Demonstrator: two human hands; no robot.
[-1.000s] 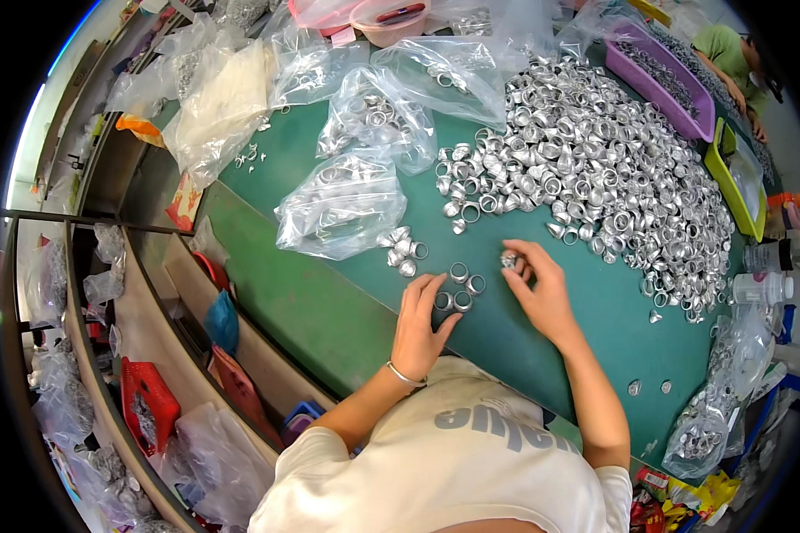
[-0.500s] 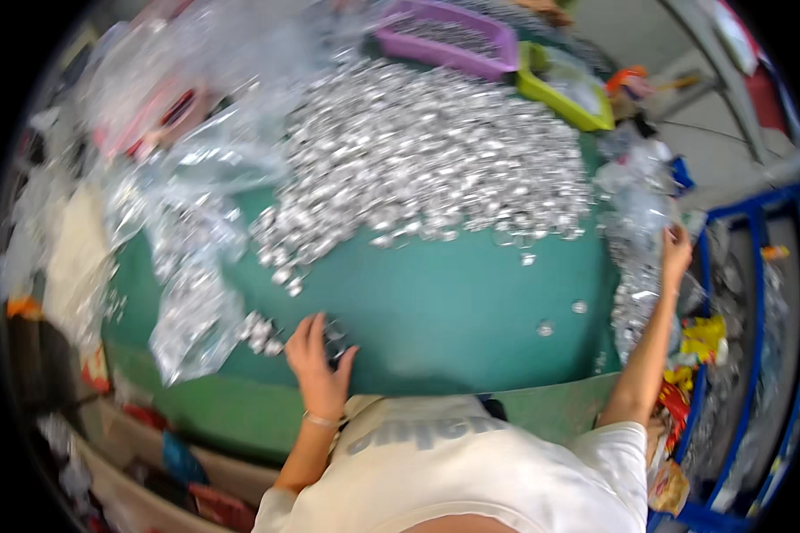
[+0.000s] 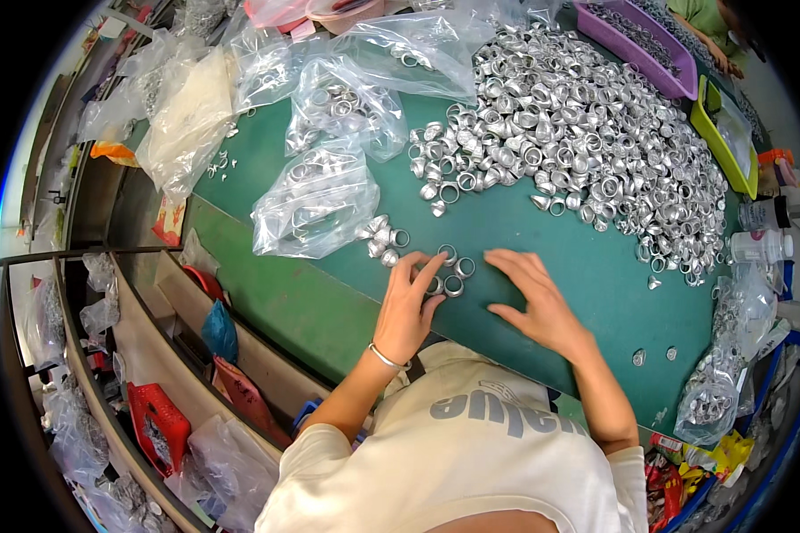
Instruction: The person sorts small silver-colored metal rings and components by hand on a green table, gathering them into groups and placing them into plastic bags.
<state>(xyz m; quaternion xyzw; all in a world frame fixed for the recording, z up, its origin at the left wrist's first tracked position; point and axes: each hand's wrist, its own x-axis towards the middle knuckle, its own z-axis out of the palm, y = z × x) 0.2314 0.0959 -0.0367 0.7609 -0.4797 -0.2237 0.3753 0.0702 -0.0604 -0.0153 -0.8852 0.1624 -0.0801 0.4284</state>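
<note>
Several silver metal rings (image 3: 453, 285) lie in a small cluster on the green tabletop. My left hand (image 3: 404, 311), a bangle at its wrist, rests at their left side; thumb and forefinger are apart, with a ring between them that I do not see gripped. To the right of the cluster, my right hand (image 3: 542, 309) hovers empty, its fingers stretched out and spread from the thumb. Just beyond my left hand sits another little group of silver rings (image 3: 382, 238). A large heap of similar rings (image 3: 587, 133) spreads over the far right of the table.
Clear plastic bags with rings (image 3: 316, 200) lie at the left. A purple tray (image 3: 676, 75) and a yellow-green tray (image 3: 729, 151) stand behind the heap. At right are a white bottle (image 3: 761, 247) and a filled bag (image 3: 709, 404). Another person's hand (image 3: 727, 64) shows far right.
My right hand has come from the bag at the right to beside the small ring cluster. My left hand stays by these rings. The view has swung to the left.
</note>
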